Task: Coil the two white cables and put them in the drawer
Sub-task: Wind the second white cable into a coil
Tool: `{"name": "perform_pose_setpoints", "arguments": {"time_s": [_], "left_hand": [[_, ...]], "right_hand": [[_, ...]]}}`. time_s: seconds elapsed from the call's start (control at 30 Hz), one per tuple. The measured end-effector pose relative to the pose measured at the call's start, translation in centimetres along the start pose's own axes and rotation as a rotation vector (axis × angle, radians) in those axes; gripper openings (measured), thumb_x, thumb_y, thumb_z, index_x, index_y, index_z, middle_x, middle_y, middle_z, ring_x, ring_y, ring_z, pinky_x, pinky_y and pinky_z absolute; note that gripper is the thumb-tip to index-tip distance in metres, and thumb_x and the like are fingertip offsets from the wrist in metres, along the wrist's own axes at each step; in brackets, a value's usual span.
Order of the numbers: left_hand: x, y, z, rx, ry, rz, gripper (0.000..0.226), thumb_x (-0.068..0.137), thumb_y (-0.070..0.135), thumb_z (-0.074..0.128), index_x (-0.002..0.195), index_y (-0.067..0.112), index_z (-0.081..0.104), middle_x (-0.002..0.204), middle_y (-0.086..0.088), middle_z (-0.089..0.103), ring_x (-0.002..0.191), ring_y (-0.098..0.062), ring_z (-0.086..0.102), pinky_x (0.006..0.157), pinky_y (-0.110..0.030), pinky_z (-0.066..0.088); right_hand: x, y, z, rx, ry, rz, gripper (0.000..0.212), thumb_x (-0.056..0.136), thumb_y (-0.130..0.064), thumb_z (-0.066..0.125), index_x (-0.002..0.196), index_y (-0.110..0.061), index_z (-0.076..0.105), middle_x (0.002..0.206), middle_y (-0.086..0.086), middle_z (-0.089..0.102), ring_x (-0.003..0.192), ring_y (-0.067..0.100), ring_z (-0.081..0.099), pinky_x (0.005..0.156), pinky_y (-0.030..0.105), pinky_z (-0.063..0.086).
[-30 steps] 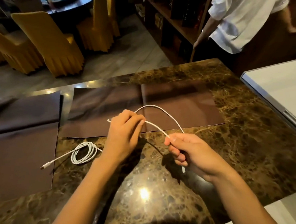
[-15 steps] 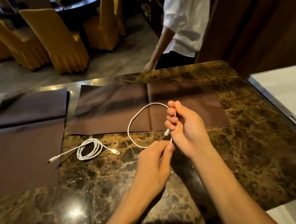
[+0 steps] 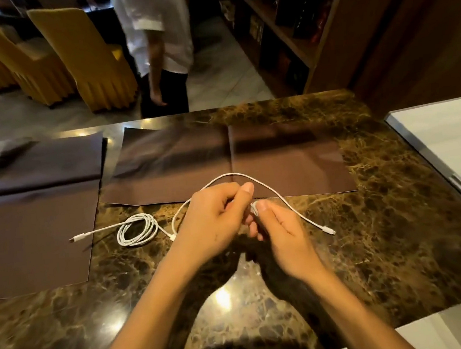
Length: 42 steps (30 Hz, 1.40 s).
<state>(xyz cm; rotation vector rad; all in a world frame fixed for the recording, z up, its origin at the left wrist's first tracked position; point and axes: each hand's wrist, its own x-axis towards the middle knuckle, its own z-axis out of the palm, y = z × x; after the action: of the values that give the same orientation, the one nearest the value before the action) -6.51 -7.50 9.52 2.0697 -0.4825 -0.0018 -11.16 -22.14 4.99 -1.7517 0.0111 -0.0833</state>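
One white cable (image 3: 138, 233) lies coiled on the marble table (image 3: 382, 216) at the left, its plug ends trailing out to either side. A second white cable (image 3: 282, 197) arcs loosely over the table's middle, one plug resting at the right. My left hand (image 3: 214, 221) and my right hand (image 3: 280, 231) meet at the centre, both pinching this loose cable close together. No drawer can be made out for certain.
Brown mats (image 3: 231, 163) lie across the far and left parts of the table. A white surface (image 3: 451, 136) borders the table on the right. A person in a white shirt (image 3: 158, 49) stands beyond the far edge, near yellow chairs (image 3: 82, 56) and a bookshelf (image 3: 280, 29).
My hands have come together on the loose cable, and its loop has opened into a wide arc with one plug dropped to the right. The person behind has moved left.
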Motion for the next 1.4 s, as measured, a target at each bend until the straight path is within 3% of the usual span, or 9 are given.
{"name": "perform_pose_setpoints", "arguments": {"time_s": [0.17,0.33,0.5,0.57,0.7,0.83,0.97,1.17,1.4], "left_hand": [[1.9,-0.6,1.5,-0.134,0.007,-0.010,0.055,0.106,0.033,0.045,0.060,0.002,0.045,0.052,0.003,0.042,0.050,-0.006,0.039,0.055,-0.031,0.037],[0.4,0.6,4.0,-0.536,0.001,-0.125,0.051,0.105,0.035,0.038,0.059,0.021,0.053,0.044,0.005,0.057,0.039,-0.004,0.054,0.043,-0.017,0.043],[-2.6,-0.9,6.3,-0.340,0.019,-0.028,0.033,0.103,0.016,0.042,0.074,0.025,0.056,0.068,0.009,0.057,0.062,-0.004,0.052,0.060,-0.025,0.043],[-4.1,0.1,7.0,-0.245,-0.014,0.006,0.033,0.104,0.022,0.041,0.074,0.023,0.055,0.064,0.013,0.052,0.059,0.003,0.049,0.062,-0.016,0.038],[-5.0,1.5,6.9,-0.166,-0.050,0.026,0.035,0.107,0.029,0.038,0.078,0.021,0.056,0.061,0.009,0.050,0.060,-0.011,0.054,0.060,-0.031,0.045],[-3.7,2.2,5.0,-0.116,-0.047,0.006,0.039,0.106,0.028,0.043,0.069,0.023,0.052,0.058,0.010,0.050,0.057,-0.012,0.053,0.056,-0.022,0.040],[-1.8,2.3,3.2,-0.025,0.030,0.054,0.047,0.106,0.029,0.046,0.058,0.028,0.047,0.050,0.009,0.047,0.051,-0.006,0.048,0.055,-0.022,0.035],[2.0,1.5,2.7,0.011,0.069,0.040,0.061,0.104,0.039,0.048,0.049,0.013,0.038,0.043,0.005,0.037,0.044,-0.009,0.037,0.052,-0.026,0.031],[3.4,0.7,3.6,-0.290,0.004,-0.034,0.064,0.104,0.033,0.049,0.047,0.010,0.034,0.047,0.002,0.031,0.045,-0.008,0.028,0.047,-0.026,0.027]], "right_hand": [[-1.5,-2.2,1.0,0.149,-0.047,-0.023,0.036,0.103,-0.023,0.039,0.078,-0.016,0.064,0.063,-0.003,0.052,0.061,0.011,0.047,0.060,0.024,0.040],[-1.0,-5.3,0.0,0.682,-0.058,0.047,0.030,0.100,-0.024,0.045,0.083,-0.008,0.064,0.062,0.002,0.045,0.057,0.014,0.039,0.055,0.026,0.035],[0.8,-7.6,-2.4,0.940,-0.075,0.065,0.031,0.100,-0.020,0.042,0.110,-0.001,0.065,0.071,-0.001,0.048,0.062,0.009,0.043,0.058,0.023,0.040],[2.1,-7.7,-3.2,0.914,-0.019,0.058,0.032,0.102,-0.018,0.040,0.116,0.000,0.062,0.072,-0.002,0.048,0.062,0.008,0.042,0.057,0.022,0.040],[3.6,-5.5,-3.3,0.626,0.098,0.046,0.029,0.107,-0.016,0.040,0.110,-0.005,0.067,0.071,-0.002,0.051,0.063,0.009,0.044,0.058,0.025,0.041],[3.2,-2.6,-2.9,0.270,0.056,0.040,0.032,0.107,-0.019,0.042,0.097,-0.014,0.072,0.073,-0.002,0.054,0.065,0.012,0.047,0.059,0.027,0.041],[1.9,-1.1,-2.3,0.085,0.022,-0.015,0.030,0.102,-0.019,0.043,0.092,-0.003,0.066,0.079,-0.003,0.064,0.074,0.008,0.058,0.068,0.024,0.048],[-0.7,-0.7,-0.5,0.106,0.034,0.040,0.048,0.103,-0.037,0.037,0.068,-0.010,0.054,0.063,-0.001,0.051,0.061,0.013,0.046,0.061,0.033,0.038],[-2.3,-3.3,-0.3,0.414,-0.108,0.060,0.035,0.099,-0.041,0.049,0.085,-0.017,0.069,0.062,-0.003,0.047,0.057,0.012,0.042,0.055,0.027,0.039]]}}
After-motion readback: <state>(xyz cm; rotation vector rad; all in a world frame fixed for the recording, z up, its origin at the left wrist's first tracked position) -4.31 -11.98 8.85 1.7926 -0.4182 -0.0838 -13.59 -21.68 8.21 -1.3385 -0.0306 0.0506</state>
